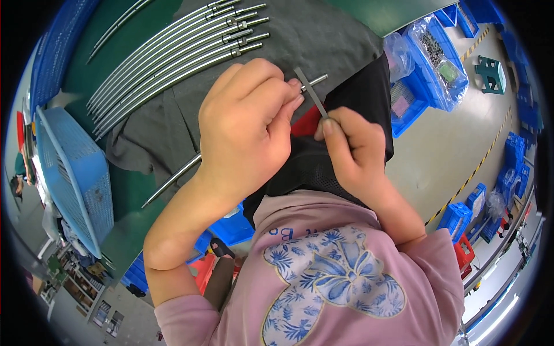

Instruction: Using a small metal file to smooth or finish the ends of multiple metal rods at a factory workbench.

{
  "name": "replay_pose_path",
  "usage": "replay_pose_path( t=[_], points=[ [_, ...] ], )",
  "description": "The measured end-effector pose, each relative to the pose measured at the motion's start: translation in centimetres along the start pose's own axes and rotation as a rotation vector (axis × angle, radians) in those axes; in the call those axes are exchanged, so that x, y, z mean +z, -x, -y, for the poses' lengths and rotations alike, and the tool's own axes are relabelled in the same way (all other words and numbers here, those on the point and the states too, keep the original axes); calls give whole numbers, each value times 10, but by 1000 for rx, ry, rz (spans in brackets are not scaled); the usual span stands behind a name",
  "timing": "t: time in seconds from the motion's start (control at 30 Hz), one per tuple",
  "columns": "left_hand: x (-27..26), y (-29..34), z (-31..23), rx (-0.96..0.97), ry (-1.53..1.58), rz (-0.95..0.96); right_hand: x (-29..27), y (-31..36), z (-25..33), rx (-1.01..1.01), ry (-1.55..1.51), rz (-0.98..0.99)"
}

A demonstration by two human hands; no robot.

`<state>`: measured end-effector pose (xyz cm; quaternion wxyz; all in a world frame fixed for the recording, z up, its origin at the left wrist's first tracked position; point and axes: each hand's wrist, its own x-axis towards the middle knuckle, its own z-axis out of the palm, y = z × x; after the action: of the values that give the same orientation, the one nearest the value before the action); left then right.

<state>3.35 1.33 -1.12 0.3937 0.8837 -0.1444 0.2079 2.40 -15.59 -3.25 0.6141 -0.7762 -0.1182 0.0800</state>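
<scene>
My left hand is closed around a thin shiny metal rod. The rod slants from the lower left, passes behind the hand and ends in a narrower tip beyond my pinched fingers. A flat grey metal bar, like a file or a thin wrench, is gripped between thumb and fingers of my right hand. It crosses the rod just past my left fingertips and appears to touch it; the exact contact is too small to tell. Several similar metal rods with collars near one end lie side by side on a grey cloth.
A blue perforated basket stands at the left of the green table. Blue bins with bagged small metal parts are at the right. Farther right, a green stool and more blue bins stand on the floor.
</scene>
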Motion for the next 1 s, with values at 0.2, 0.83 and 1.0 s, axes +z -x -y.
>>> replay_pose_path(
  t=[0.2,0.83,1.0],
  points=[
    [-7,3,-1,6,-19,69,5,2,1,13,-31,4],
    [-5,-1,-1,26,-34,59,10,-12,2,-23,-76,1],
    [-6,0,-1,4,-10,55,10,7,-1,3,-68,-24]
  ],
)
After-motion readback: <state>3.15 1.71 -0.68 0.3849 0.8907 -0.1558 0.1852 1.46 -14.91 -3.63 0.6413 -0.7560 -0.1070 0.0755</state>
